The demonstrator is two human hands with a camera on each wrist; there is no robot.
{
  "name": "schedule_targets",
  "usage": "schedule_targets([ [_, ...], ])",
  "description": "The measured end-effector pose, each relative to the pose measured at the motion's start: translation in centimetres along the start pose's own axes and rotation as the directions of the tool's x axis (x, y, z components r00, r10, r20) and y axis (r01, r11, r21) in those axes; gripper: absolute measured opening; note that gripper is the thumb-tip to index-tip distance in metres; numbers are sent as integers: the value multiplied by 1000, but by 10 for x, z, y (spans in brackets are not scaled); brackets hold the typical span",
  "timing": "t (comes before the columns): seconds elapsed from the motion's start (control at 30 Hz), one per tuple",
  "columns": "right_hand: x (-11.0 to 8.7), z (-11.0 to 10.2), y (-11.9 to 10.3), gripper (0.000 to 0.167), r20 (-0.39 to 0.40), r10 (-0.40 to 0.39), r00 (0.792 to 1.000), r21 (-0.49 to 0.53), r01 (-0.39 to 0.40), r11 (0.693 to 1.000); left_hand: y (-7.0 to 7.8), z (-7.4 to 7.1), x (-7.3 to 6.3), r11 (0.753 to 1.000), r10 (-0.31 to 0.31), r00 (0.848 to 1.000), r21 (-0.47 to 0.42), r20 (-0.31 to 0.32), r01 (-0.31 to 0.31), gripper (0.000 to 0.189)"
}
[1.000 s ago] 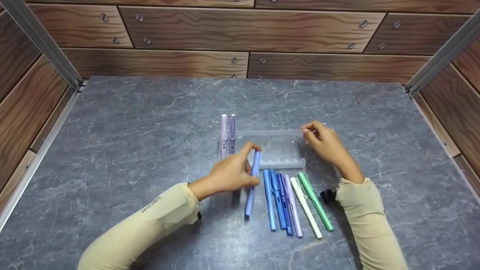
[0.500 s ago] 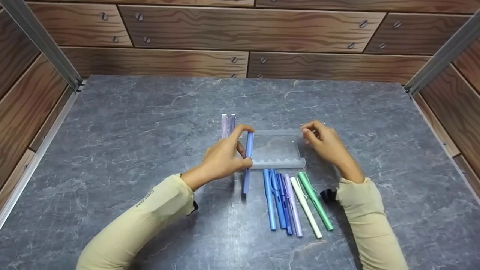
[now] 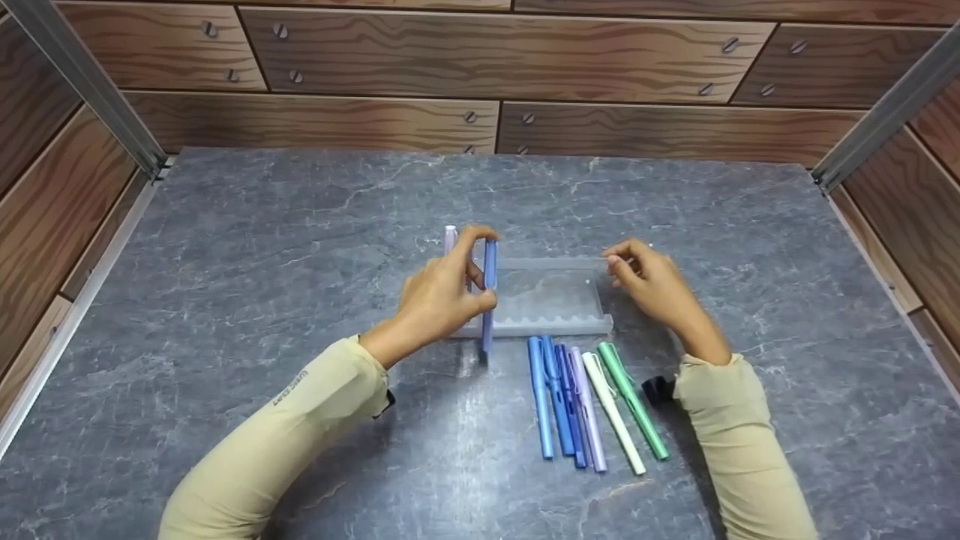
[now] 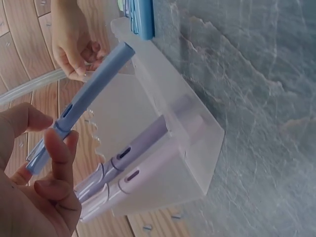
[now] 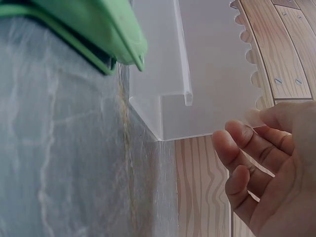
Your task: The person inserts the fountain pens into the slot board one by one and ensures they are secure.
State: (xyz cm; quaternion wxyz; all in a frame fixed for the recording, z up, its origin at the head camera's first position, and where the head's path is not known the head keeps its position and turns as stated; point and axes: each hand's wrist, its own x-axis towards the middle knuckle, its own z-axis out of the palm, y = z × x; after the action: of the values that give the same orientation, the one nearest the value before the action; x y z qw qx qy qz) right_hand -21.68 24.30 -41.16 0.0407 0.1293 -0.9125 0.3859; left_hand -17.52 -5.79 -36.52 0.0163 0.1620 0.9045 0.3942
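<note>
My left hand (image 3: 439, 296) pinches a periwinkle-blue pen (image 4: 96, 86) between thumb and fingertips, holding it over the left part of a frosted clear pen tray (image 3: 551, 289). Beside it, a mauve pen (image 4: 136, 143) and a pale pink pen (image 4: 143, 173) lie side by side in the tray's left end; in the head view the hand mostly covers them. At the tray's back right corner, my right hand (image 3: 649, 285) pinches the edge with its fingertips, the other fingers curled.
In front of the tray lies a row of capped pens: a light blue pen (image 3: 540, 397), several more blue and lilac ones, a white pen (image 3: 615, 412) and a green pen (image 3: 634, 401). Wood-patterned walls (image 3: 382, 124) close off the grey marbled table (image 3: 300, 225).
My left hand has carried the periwinkle-blue pen away from me and slightly left, from beside the loose pens to over the tray. My right hand stays at the tray's corner.
</note>
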Motion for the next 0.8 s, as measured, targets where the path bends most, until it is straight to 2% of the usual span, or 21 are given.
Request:
schedule_targets([
  [0.23,0,0,0,22,-4,0,1000,9,1,1000,-2,1,2,998,33,997,60,-63,-29,64],
  [0.53,0,1,0,23,-4,12,1000,9,-12,1000,-3,5,7,984,87,986,170,-145,-62,61],
  [0.8,0,0,-2,24,-7,15,1000,19,-15,1000,-8,9,11,971,93,983,231,-156,-55,62],
])
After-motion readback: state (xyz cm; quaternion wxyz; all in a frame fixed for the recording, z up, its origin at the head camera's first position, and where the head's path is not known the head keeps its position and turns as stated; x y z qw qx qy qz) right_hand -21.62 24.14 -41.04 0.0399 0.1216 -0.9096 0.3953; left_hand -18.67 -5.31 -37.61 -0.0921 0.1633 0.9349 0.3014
